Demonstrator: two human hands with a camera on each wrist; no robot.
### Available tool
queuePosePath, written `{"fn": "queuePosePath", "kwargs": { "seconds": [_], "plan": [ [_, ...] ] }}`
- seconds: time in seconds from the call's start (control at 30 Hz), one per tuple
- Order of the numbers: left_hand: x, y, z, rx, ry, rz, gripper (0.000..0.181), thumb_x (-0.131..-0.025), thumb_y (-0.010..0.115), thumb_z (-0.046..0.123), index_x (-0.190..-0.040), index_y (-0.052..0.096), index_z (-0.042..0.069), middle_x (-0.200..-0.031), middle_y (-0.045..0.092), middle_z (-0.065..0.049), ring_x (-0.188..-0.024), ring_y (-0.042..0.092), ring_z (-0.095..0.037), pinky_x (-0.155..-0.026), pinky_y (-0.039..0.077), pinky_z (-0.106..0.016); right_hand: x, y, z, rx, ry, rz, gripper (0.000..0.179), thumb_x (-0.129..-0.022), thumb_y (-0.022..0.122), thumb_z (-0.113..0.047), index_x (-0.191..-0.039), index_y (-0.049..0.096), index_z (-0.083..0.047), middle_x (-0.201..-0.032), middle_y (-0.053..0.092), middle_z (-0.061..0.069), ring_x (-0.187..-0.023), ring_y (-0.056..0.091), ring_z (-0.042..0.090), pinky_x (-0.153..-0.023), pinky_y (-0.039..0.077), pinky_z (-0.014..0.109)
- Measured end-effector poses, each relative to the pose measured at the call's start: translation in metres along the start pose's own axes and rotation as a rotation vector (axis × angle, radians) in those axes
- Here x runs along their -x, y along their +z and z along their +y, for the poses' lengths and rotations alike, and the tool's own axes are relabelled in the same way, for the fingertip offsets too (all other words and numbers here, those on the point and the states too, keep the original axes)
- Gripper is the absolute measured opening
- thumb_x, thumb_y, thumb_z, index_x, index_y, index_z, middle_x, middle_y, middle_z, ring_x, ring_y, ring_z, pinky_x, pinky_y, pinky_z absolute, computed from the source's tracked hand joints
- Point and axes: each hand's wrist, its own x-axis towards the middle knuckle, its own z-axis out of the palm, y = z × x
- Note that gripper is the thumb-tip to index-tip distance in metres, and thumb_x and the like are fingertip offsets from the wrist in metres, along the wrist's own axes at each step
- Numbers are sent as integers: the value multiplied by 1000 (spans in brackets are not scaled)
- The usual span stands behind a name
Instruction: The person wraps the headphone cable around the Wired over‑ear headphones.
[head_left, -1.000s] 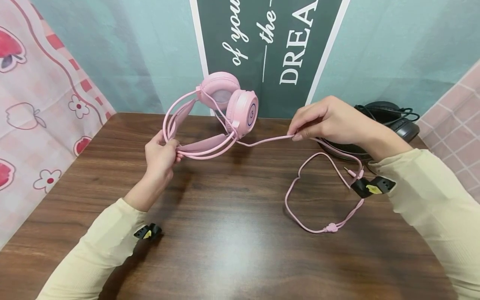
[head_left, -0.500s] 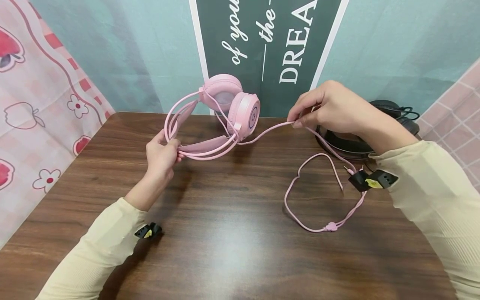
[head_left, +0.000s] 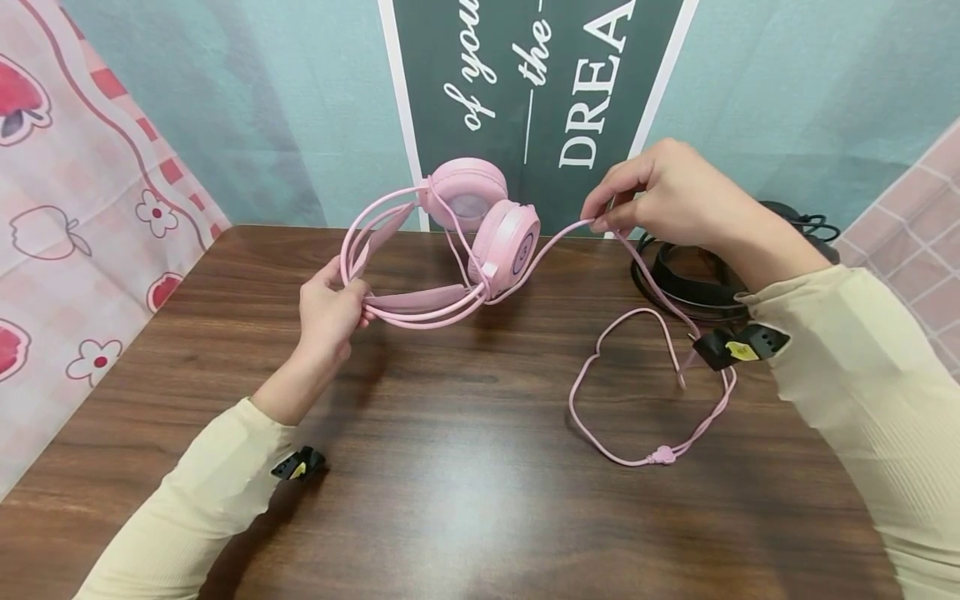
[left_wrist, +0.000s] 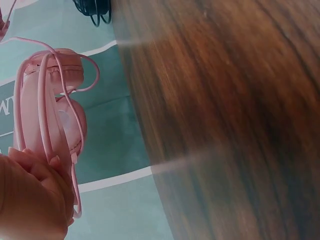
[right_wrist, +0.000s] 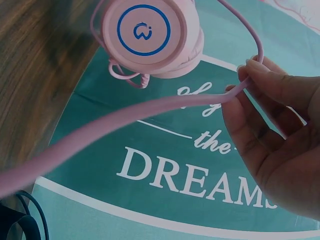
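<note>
My left hand (head_left: 328, 310) grips the headband of the pink headphones (head_left: 506, 250) in the head view, holding them up over the back of the table. Both ear cups point away to the right; the nearer one bears a blue ring, plain in the right wrist view on the ear cup (right_wrist: 144, 31). To the right, my right hand (head_left: 656, 196) pinches the pink cable (head_left: 558, 236) between thumb and fingertips, raised above the table. Past the pinch the cable drops to the tabletop, where it lies in a loose loop with a small splitter (head_left: 663, 455). The right wrist partly hides the plug end.
Black headphones (head_left: 693, 287) lie at the back right corner, partly behind my right forearm. The brown wooden table (head_left: 420, 500) ends at a teal backdrop with a dark green lettered panel (head_left: 525, 125). A pink patterned cloth (head_left: 82, 275) hangs at the left.
My right hand has risen, lifting the pinched cable higher. The left hand has shifted the pink headphones slightly right and down. More of the black headphones' band shows.
</note>
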Motion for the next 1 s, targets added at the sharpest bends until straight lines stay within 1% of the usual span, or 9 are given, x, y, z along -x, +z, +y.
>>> {"fn": "queuePosePath", "kwargs": {
  "seconds": [0.13,0.23,0.33,0.47,0.57,0.67,0.87,1.0],
  "plan": [
    [0,2,0,-3,-7,-7,58,-80,45,-7,-137,38,2,-55,53,2,-35,47,-1,-32,39,-11,-1,0,2,-62,21,17,9,-75,71,-1,-82,73,-6,-69,65,0,-55,57,9,-48,42,16],
    [0,3,-1,-4,-13,-2,58,-80,45,-7,-136,38,2,-54,53,2,-35,46,-1,-32,40,-11,-1,1,3,-79,21,43,8,-76,70,0,-82,72,-4,-70,65,-2,-54,58,11,-50,43,17],
    [0,5,-2,-1,-14,0,57,-79,45,-7,-136,39,1,-52,53,3,-35,46,-1,-32,39,-11,-2,3,5,-90,-7,80,7,-78,68,1,-82,72,-3,-71,64,-5,-55,58,11,-51,45,17],
    [1,6,-2,5,-8,-3,56,-79,44,-7,-135,40,0,-51,53,3,-34,46,-1,-31,39,-11,-4,7,7,-101,-48,139,7,-78,67,3,-82,72,-1,-70,63,-8,-55,56,9,-50,43,16],
    [2,7,-1,11,-5,-14,57,-79,44,-7,-135,39,-1,-50,53,3,-34,46,-2,-31,39,-11,-5,9,8,-79,-59,179,7,-78,67,2,-82,72,-1,-70,62,-10,-55,55,8,-50,41,16],
    [3,8,-1,9,-4,-24,57,-79,44,-7,-136,38,-1,-51,53,3,-35,46,-2,-32,40,-11,-6,12,8,-49,-69,217,7,-78,67,2,-82,72,-1,-70,62,-9,-54,55,7,-49,41,14],
    [4,9,-2,1,10,-27,56,-79,45,-7,-135,40,0,-53,52,3,-35,46,-1,-32,39,-11,-7,16,9,-12,-95,260,15,-78,61,9,-82,72,-1,-73,63,2,-52,56,3,-50,44,10],
    [4,10,-2,0,18,-26,56,-79,45,-7,-134,41,0,-53,52,3,-35,46,-1,-31,39,-11,-7,17,12,66,-85,265,19,-79,58,9,-83,72,-3,-75,64,6,-54,54,-1,-52,42,9]
  ]
}}
